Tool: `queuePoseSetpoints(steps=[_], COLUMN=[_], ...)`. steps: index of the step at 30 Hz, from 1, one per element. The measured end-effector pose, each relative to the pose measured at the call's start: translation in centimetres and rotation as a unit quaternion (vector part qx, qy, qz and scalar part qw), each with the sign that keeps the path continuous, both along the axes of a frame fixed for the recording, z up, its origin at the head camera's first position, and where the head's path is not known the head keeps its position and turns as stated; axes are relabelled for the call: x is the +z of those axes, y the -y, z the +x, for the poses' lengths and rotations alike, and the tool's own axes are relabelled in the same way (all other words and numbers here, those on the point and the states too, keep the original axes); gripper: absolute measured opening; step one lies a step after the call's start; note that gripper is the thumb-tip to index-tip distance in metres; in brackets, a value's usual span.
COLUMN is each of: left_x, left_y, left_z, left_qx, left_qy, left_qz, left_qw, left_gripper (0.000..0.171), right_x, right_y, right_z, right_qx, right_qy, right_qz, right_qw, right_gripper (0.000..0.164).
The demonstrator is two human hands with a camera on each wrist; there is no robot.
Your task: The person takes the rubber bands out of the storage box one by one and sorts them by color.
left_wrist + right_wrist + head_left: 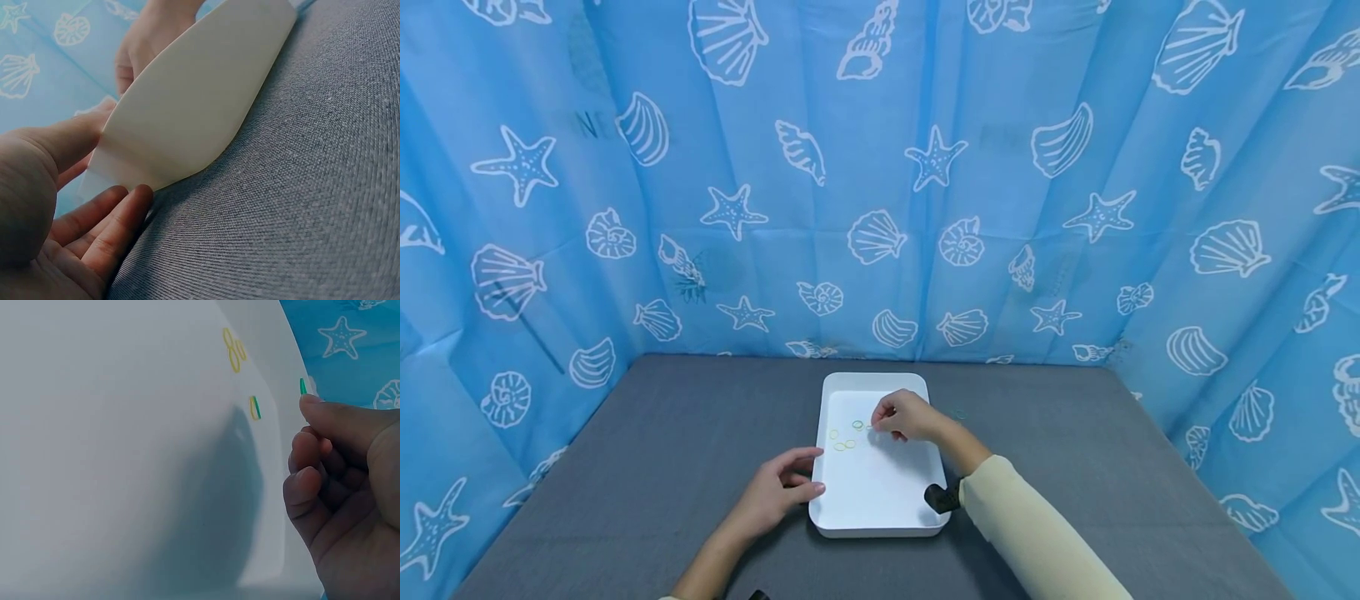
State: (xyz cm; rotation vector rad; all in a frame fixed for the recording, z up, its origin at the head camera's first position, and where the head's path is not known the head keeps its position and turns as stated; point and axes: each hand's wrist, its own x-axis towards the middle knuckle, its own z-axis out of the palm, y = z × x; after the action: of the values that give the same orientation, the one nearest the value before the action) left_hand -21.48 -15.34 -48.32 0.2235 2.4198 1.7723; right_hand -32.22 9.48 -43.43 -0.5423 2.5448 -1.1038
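Observation:
A white rectangular tray (880,508) lies on the grey cloth, with several thin yellow and green rubber bands (850,444) in its left far part. My left hand (775,492) holds the tray's left side; in the left wrist view, fingertips (140,197) rest against the outer wall while another digit passes over the rim. Above the tray, my right hand (906,417) pinches a green rubber band (302,386) between thumb and finger, and only its tip sticks out. Below it in the right wrist view lie yellow bands (232,353) and a yellow-green pair (255,407).
Faint green bands (958,414) lie on the grey table (700,433) just right of the tray. A blue curtain (865,183) with white shell prints hangs behind and along both sides. A black wrist device (942,498) on the right arm overlaps the tray's right rim.

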Motion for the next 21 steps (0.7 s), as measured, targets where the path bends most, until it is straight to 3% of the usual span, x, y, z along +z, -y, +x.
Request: queuePoseSetpoints(steps=[13,21], left_x=[-0.2,-0.3], left_y=[0.0,0.0], left_z=[-0.2,-0.2], left_qx=[0.002,0.003], left_qy=[0.000,-0.007], left_qz=[-0.015,-0.021], left_qw=[0.9999,0.9998], left_gripper=[0.055,0.054], right_x=[0.6,0.9], right_y=[-1.5,-2.2], right_z=[-0.2,-0.2], right_qx=[0.011,-0.006], right_qy=[-0.007,-0.002], right_qz=[-0.023,-0.019], right_qw=[1.000,1.000], right_gripper=[0.008,0.007])
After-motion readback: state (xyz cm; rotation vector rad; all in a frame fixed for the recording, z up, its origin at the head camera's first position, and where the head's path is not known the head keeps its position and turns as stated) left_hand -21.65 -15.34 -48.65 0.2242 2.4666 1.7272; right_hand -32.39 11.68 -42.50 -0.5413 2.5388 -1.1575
